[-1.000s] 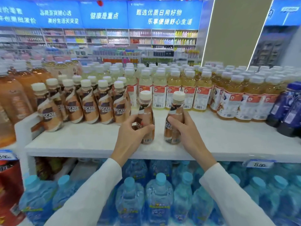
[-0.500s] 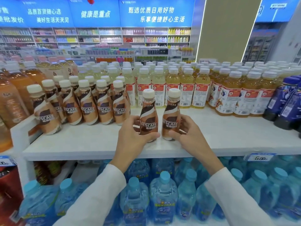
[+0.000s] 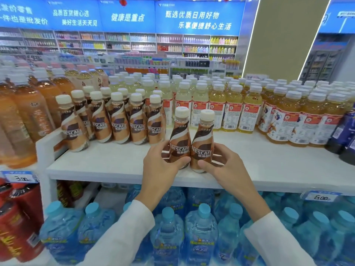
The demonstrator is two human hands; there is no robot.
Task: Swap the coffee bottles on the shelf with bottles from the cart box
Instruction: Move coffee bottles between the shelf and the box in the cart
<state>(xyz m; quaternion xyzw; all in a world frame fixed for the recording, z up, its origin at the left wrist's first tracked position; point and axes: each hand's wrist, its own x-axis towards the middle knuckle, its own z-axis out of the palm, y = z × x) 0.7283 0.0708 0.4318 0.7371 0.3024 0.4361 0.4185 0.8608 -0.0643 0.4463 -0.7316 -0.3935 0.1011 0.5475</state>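
Head view: left hand [image 3: 161,167], right hand [image 3: 227,167], grips around coffee bottles [image 3: 179,140] near shelf [image 3: 278,166] edge.

Left Nescafé bottle [image 3: 179,139] and right Nescafé bottle [image 3: 202,143]: cream caps, brown-and-white swirl labels, logos facing the camera. Both sit near upright over the front part of the white shelf [image 3: 115,162], bodies touching at label height, caps slightly apart. Left hand [image 3: 161,166] grips the left one low, right hand [image 3: 226,166] grips the right one. Whether the bases rest on the shelf: cannot tell. Matching Nescafé bottles [image 3: 119,121] stand in rows towards the shelf's left end, further back.
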